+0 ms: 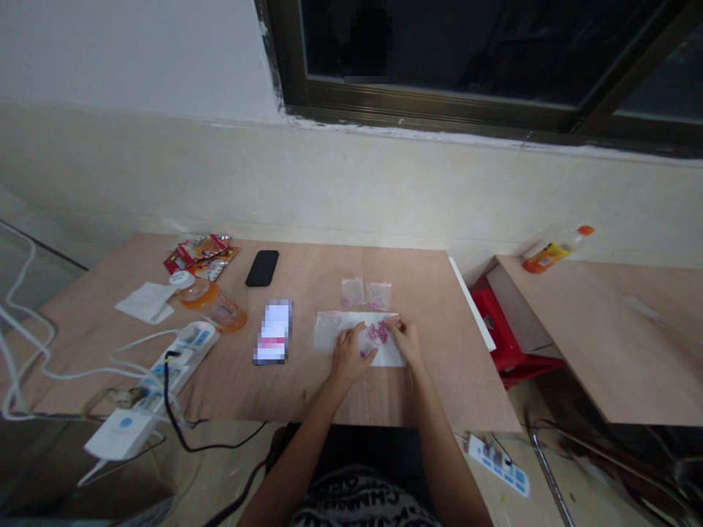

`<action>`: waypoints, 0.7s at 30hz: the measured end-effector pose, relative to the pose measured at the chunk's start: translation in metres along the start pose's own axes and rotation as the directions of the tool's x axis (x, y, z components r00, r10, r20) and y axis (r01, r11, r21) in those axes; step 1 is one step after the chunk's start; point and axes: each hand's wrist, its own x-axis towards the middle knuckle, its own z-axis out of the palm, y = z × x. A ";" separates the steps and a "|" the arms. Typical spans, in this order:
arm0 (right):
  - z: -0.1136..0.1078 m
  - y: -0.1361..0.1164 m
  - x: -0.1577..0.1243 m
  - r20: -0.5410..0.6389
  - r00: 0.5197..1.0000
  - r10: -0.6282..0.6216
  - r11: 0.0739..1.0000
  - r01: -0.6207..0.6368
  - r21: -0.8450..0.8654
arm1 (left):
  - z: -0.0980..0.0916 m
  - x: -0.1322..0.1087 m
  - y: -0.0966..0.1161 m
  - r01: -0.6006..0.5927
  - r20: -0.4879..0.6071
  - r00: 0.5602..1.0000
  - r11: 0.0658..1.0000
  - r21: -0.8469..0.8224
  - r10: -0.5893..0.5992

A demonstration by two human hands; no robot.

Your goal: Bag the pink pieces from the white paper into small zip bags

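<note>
A small heap of pink beads (378, 333) lies on a white sheet of paper (391, 357) on the wooden table. My left hand (350, 356) rests at the left side of the heap, thumb and fingers apart, with nothing visible between them. On the heap's right edge, my right hand (406, 339) has its fingertips drawn together; whether a bead is between them is too small to tell. A clear plastic bag (326, 331) lies flat by the paper's left end. Behind the paper are two small clear bags, a left one (352, 291) and a right one (378, 296), with pink bits inside.
Left of the paper lie a lit phone (273, 333) and a black phone (262, 268). Further left are an orange drink bottle (214, 304), snack packets (201, 256), a tissue (146, 302) and a power strip (176, 366) with cables. A red stool (497, 329) stands between the tables.
</note>
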 end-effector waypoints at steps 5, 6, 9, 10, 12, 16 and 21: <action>0.011 -0.011 -0.014 0.095 0.995 0.015 0.976 -0.035 0.213 | -0.001 0.001 0.001 0.004 0.012 1.000 1.000 -0.010 -0.004; 0.013 -0.012 -0.016 0.111 0.994 0.012 0.971 -0.038 0.236 | -0.001 0.001 0.001 0.001 0.007 1.000 1.000 -0.013 -0.001; 0.018 -0.014 -0.019 0.143 0.990 -0.005 0.961 -0.034 0.273 | -0.001 0.001 0.001 -0.009 -0.004 1.000 1.000 -0.017 0.009; 0.019 -0.014 -0.019 0.156 0.988 -0.009 0.961 -0.034 0.276 | -0.001 0.001 0.001 -0.010 -0.004 1.000 1.000 -0.017 0.010; 0.021 -0.015 -0.020 0.197 0.980 -0.021 0.962 -0.034 0.272 | -0.001 0.001 0.001 -0.011 0.002 1.000 1.000 -0.017 0.011; 0.019 -0.018 -0.021 0.259 0.964 -0.059 0.971 -0.005 0.238 | -0.002 0.000 0.001 -0.005 0.009 1.000 1.000 -0.012 0.005; 0.010 -0.013 -0.019 0.174 0.984 -0.046 0.972 0.004 0.233 | 0.000 0.000 0.000 -0.015 0.000 1.000 1.000 -0.004 0.015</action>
